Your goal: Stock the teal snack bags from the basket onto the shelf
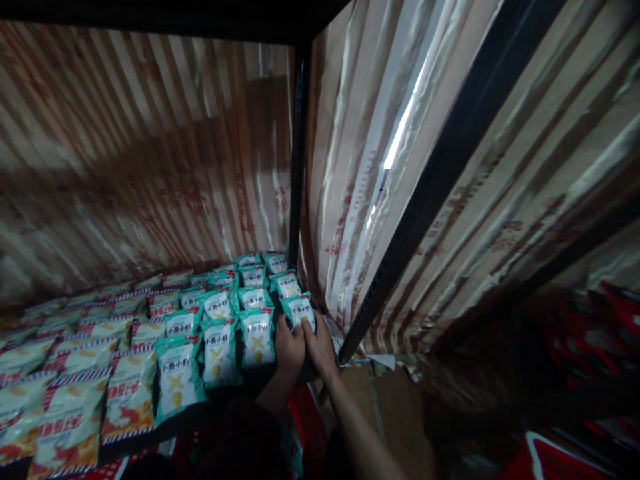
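Both my left hand point(290, 345) and my right hand point(320, 345) close on one teal-and-white snack bag point(301, 309), gripping its lower part from either side. The bag is at the right end of the dark shelf, its printed front towards me. Just left of my hands stands another teal snack bag point(257, 339), in a column of like bags. Behind the held bag is one more teal bag point(288, 285). My fingertips are partly hidden by the bag and the dim light.
Several orange-and-white snack bags point(131, 393) fill the shelf's left side. A black corner post point(299, 160) rises behind, and a slanting black post point(400, 247) stands at right. Pleated sheeting point(150, 147) hangs around the rack. A red box point(306, 417) is below the shelf.
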Demonstrator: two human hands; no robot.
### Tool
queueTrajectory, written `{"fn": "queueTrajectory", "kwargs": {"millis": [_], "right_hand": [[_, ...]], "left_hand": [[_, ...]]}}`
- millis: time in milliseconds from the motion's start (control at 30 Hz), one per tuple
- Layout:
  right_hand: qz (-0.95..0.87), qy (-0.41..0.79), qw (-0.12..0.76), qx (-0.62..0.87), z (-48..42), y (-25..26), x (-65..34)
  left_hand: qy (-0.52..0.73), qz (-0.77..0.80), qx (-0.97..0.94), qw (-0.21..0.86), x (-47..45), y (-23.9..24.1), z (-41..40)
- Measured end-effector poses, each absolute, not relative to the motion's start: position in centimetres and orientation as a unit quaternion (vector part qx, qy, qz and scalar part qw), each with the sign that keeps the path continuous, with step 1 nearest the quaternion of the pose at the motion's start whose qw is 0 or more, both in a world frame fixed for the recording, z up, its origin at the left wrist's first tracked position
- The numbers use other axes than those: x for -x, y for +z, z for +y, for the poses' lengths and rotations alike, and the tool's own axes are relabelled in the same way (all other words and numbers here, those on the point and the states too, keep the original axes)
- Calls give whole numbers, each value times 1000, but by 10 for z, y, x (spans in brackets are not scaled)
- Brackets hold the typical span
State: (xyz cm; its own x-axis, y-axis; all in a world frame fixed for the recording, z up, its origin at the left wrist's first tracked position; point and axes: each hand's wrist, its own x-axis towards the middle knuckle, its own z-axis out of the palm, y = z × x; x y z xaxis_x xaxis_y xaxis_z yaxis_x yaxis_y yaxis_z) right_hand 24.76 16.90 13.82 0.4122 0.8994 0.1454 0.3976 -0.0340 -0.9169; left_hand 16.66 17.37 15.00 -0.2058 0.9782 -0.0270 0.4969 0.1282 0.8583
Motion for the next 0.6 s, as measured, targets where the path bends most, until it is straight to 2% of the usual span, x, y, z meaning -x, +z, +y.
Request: {"fn": "queueTrajectory", "kwargs": {"millis": [267,467,600], "right_hand": [[-477,263,466,697,185,150,-247],[-473,262,442,716,194,150,-249],[-489,256,466,692,197,145,-250]], "left_hand": [[312,711,-498,386,-164,176,191],[336,701,-485,401,-165,178,206],[352,702,-472,401,-167,174,212]]}}
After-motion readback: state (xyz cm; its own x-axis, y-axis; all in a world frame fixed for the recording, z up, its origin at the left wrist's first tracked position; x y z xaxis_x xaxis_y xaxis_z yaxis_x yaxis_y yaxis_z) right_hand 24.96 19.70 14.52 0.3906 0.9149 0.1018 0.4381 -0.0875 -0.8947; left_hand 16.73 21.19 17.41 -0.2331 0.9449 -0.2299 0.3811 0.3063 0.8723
